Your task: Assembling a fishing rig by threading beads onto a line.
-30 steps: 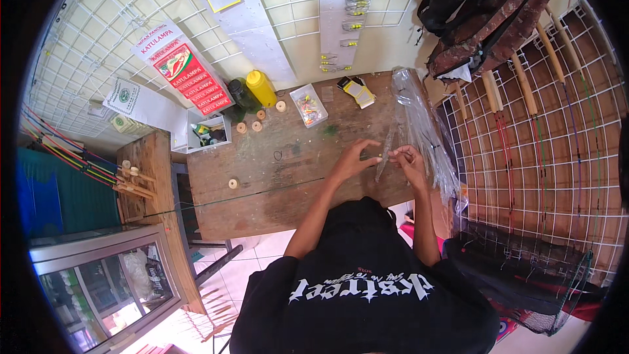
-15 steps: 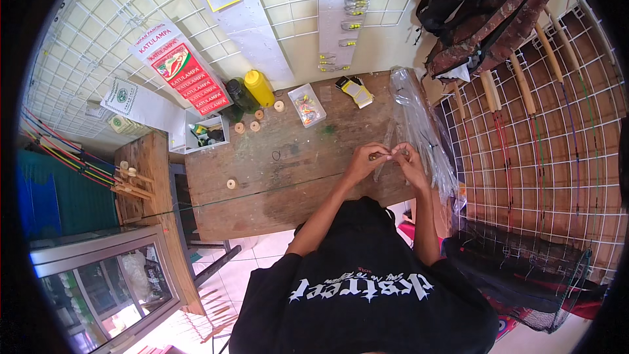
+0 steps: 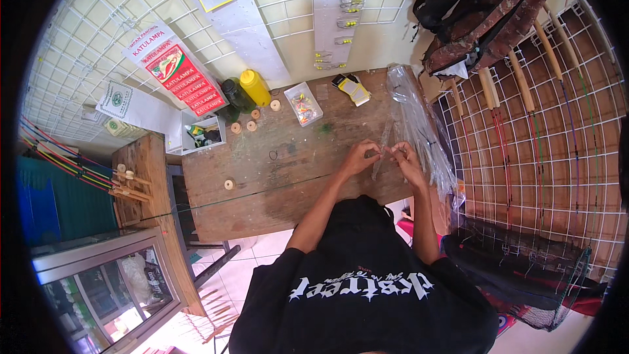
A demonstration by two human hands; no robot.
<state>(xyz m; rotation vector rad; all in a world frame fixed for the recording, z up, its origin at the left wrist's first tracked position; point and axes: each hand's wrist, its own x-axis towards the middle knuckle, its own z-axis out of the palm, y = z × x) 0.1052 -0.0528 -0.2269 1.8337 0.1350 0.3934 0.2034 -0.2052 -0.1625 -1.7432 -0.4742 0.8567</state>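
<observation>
Over the right part of the wooden table, my left hand [image 3: 361,157] and my right hand [image 3: 407,162] face each other with fingertips almost meeting. Both are closed in a pinch. Whatever sits between the fingers is too small to make out. A thin clear plastic strip [image 3: 378,169] shows just below and between the hands. Close to my right hand lies a bundle of long clear plastic sleeves [image 3: 419,118]. Farther back are a yellow and black packet [image 3: 352,90] and a white box [image 3: 305,104] holding small colourful pieces.
On the wooden table [image 3: 262,203] stand a yellow bottle [image 3: 255,88], a dark jar [image 3: 238,96], several wooden spools [image 3: 228,184] and a white bin [image 3: 205,135]. A thin dark cord [image 3: 255,198] crosses the tabletop. Fishing rods [image 3: 523,85] hang on the right grid, beneath a camouflage bag [image 3: 488,26].
My hands have drawn slightly apart, the left one shifting a little left. More of the clear strip shows between them. The whole view has tilted slightly.
</observation>
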